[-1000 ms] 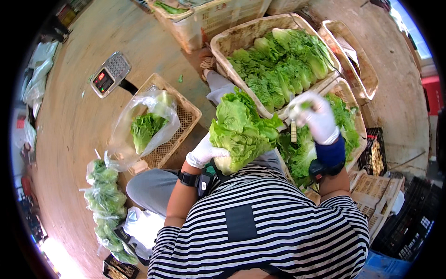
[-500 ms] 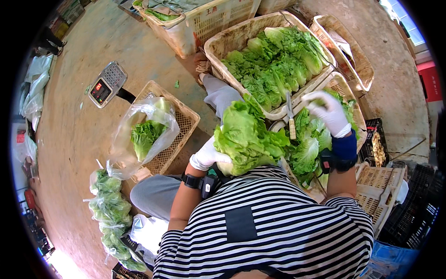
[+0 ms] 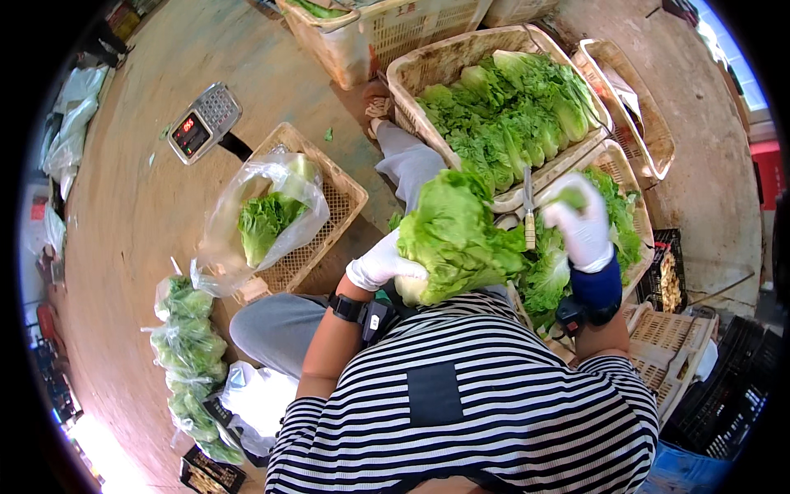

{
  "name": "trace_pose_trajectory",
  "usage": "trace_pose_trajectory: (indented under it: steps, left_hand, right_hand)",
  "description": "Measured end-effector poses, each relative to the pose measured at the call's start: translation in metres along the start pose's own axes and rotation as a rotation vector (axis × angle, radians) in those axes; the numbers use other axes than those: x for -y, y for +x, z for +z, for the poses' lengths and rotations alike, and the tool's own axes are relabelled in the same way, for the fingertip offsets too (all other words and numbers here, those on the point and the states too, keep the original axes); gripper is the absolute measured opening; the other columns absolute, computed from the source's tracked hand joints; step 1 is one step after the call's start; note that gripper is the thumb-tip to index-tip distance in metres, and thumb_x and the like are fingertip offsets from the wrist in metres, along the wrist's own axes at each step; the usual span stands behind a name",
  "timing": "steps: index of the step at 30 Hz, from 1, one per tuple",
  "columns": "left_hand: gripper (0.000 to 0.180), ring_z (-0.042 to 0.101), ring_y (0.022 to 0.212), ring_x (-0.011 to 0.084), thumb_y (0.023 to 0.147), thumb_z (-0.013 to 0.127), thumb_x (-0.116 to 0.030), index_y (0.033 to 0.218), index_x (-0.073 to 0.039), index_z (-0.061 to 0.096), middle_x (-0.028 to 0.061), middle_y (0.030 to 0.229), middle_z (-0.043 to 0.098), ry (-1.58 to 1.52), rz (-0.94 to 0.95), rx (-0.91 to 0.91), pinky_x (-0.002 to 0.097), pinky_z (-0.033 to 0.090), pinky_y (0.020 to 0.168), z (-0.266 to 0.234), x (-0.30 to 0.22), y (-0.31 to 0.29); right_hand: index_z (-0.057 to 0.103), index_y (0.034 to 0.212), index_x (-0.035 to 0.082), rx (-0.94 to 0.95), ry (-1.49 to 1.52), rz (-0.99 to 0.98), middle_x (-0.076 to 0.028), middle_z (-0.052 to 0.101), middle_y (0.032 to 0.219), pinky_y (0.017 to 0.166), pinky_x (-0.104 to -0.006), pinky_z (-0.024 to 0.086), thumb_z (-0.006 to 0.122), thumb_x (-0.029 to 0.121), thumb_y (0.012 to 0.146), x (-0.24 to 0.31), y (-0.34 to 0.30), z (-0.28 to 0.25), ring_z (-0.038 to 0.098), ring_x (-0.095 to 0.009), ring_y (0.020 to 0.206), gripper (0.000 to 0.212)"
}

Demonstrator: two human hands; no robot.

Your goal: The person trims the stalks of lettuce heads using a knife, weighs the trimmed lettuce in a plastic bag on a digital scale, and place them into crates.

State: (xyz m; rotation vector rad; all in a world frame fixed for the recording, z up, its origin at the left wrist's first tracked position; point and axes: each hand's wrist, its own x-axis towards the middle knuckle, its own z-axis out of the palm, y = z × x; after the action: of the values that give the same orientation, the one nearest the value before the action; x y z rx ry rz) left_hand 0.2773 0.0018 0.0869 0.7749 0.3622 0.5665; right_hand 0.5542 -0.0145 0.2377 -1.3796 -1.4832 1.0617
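Observation:
A leafy green lettuce head [image 3: 457, 235] is held in front of my body, its pale stem end toward me. My white-gloved left hand [image 3: 383, 262] grips it around the stem. Off to its right, my gloved right hand [image 3: 586, 226] is raised over a crate of loose lettuce leaves [image 3: 547, 280], its fingers closed on a torn piece of lettuce leaf [image 3: 568, 197]. Between the hands, a knife [image 3: 529, 221] with a pale handle rests by the crate rims, blade pointing away from me.
A big crate [image 3: 403, 78] of stacked lettuce stands ahead. To the left, a shallow crate [image 3: 350, 202] carries an open clear bag [image 3: 288, 202] with lettuce inside, beside a digital scale [image 3: 206, 123]. Several bagged lettuces [image 3: 193, 354] line the floor. Black crates [image 3: 724, 387] are at right.
My right hand has moved slightly down and right, and a green leaf piece now shows in its fingers. The lettuce stays in my left hand. The whole view has shifted a little.

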Motion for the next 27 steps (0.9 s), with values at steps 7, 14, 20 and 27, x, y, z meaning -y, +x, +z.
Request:
trace_pose_trajectory:
  steps: [7, 14, 20, 27]
  left_hand:
    - [0.085, 0.041, 0.118, 0.0162, 0.064, 0.079, -0.008, 0.133, -0.003, 0.031, 0.0054, 0.126, 0.045, 0.098, 0.165, -0.14, 0.0316, 0.033, 0.1, 0.011, -0.008, 0.004]
    - [0.077, 0.06, 0.093, 0.0284, 0.059, 0.08, -0.023, 0.123, -0.006, 0.041, 0.0154, 0.098, 0.061, 0.793, 0.259, -0.422, 0.0337, 0.046, 0.083, 0.01, -0.046, -0.01]
    - [0.074, 0.057, 0.1, 0.0306, 0.064, 0.077, -0.031, 0.126, -0.008, 0.042, 0.0173, 0.106, 0.059, 1.013, 0.017, -0.492, 0.0343, 0.043, 0.085, -0.019, -0.056, -0.08]
    - [0.072, 0.037, 0.12, 0.0327, 0.067, 0.075, -0.017, 0.126, 0.002, 0.038, 0.0207, 0.128, 0.039, 0.982, 0.677, -1.777, 0.0403, 0.027, 0.103, -0.061, -0.052, -0.185]
  right_hand:
    - [0.049, 0.125, 0.015, 0.155, -1.341, 0.394, -0.016, 0.045, 0.128, 0.096, -0.0376, 0.038, 0.069, 0.026, 0.073, -0.048, -0.017, -0.084, 0.046, -0.035, 0.115, 0.057]
    - [0.01, 0.143, 0.005, 0.364, 0.01, -0.076, -0.011, 0.014, 0.148, 0.106, -0.0352, 0.023, 0.073, 0.049, 0.067, -0.036, 0.043, 0.047, 0.024, -0.024, 0.133, 0.108]
    - [0.038, 0.131, 0.003, 0.64, 0.387, 0.421, -0.006, 0.05, 0.125, 0.097, -0.032, 0.037, 0.07, 0.011, 0.077, -0.094, 0.062, 0.144, 0.046, -0.016, 0.113, 0.063]
    - [0.035, 0.131, 0.002, 0.632, 0.487, 0.378, -0.009, 0.049, 0.125, 0.096, -0.0333, 0.04, 0.063, 0.002, 0.079, -0.097, 0.091, 0.215, 0.049, -0.019, 0.113, 0.06]
